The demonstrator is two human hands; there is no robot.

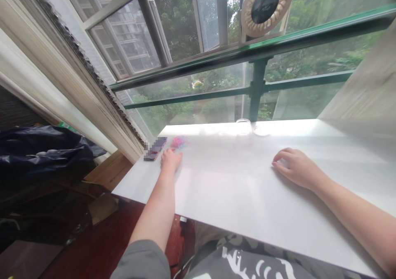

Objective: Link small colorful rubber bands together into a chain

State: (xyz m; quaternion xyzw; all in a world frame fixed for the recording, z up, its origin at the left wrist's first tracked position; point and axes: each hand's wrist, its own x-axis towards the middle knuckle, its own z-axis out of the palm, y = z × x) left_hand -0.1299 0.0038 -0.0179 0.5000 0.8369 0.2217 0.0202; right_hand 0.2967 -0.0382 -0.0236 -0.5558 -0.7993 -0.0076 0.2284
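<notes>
On the left part of the white table point(222, 180), my left hand point(171, 159) rests palm down, fingers loosely spread, beside a dark phone point(155, 149). Just beyond its fingertips lies a small blurred pile of pink and blue bits point(179, 141). My right hand point(293, 165) rests on the right half of the table, fingers curved, a gap between thumb and fingers and nothing visible in it. Near the window edge stands a clear glass container point(243, 126), with a round clear lid-like piece point(261, 130) to its right.
A green railing point(256, 85) and window run behind the table. A round mirror-like object with a petalled rim point(247, 15) stands above the railing. Curtains point(68, 76) hang at the left, near a dark plastic bag point(40, 151) and a cardboard box point(108, 171).
</notes>
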